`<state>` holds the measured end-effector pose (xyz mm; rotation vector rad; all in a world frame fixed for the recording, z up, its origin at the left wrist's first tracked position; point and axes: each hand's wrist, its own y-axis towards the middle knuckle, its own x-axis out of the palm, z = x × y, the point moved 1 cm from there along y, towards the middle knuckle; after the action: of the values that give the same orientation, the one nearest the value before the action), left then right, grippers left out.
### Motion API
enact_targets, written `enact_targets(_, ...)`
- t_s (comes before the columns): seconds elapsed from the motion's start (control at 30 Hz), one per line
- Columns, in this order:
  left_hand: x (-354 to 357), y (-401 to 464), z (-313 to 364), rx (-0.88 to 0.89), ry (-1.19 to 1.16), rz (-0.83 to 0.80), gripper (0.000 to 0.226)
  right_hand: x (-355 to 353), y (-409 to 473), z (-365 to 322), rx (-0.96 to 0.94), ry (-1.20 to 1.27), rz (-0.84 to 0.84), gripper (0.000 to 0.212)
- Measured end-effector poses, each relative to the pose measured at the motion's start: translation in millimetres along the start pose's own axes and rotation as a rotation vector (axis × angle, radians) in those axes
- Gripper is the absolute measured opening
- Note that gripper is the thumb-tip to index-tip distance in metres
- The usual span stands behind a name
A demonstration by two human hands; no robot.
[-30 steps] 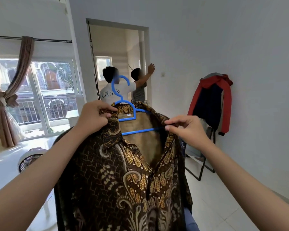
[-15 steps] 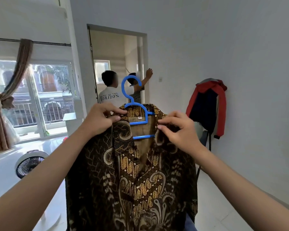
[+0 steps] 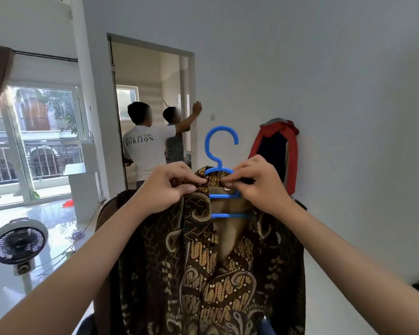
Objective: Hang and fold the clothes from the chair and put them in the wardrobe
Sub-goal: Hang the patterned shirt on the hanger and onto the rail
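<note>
Over by the window a small fan (image 3: 18, 245) is standing on the floor, and two people are busying themselves in the doorway (image 3: 153, 112), nothing to do with the laundry.

Nearer to me, the left hand (image 3: 166, 187) is pinching one side of the collar of the brown batik shirt (image 3: 203, 274), thumb and curled fingers closing on the fabric just beside the neck of the blue hanger (image 3: 221, 165). The shirt is draping down between the person's forearms, its shoulders already sitting over the hanger's arms, with two blue crossbars showing in the open neck.

The right hand (image 3: 257, 183) is doing the same on the other side, fingertips nipping the collar edge right against the hanger. It looks as if the two collar ends are being drawn together at the top, perhaps to button or straighten them; I cannot make out a button.

Behind, a red and dark jacket (image 3: 276, 151) is hanging against the wall; whether on the chair I cannot tell.

So I judge this one garment nearly hung, not yet carried off. No wardrobe is in sight, and at least the jacket is waiting.
</note>
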<state>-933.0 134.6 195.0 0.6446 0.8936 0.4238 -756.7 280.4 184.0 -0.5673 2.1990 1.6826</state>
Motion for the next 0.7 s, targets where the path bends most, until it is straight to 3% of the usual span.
enact_targets(0.33,16,-58,98,0.062,-0.066,0.082,0.045,-134,-88,-69,0.088,0.189,0.038,0.026)
enact_targets(0.5,33,-79,154,0.113,-0.191,0.04,0.047,-203,-171,-94,0.138,-0.012,-0.006,0.041)
enact_targets(0.7,95,-78,218,0.105,-0.327,-0.07,0.032,-279,-233,-127,0.249,-0.221,0.178,0.039)
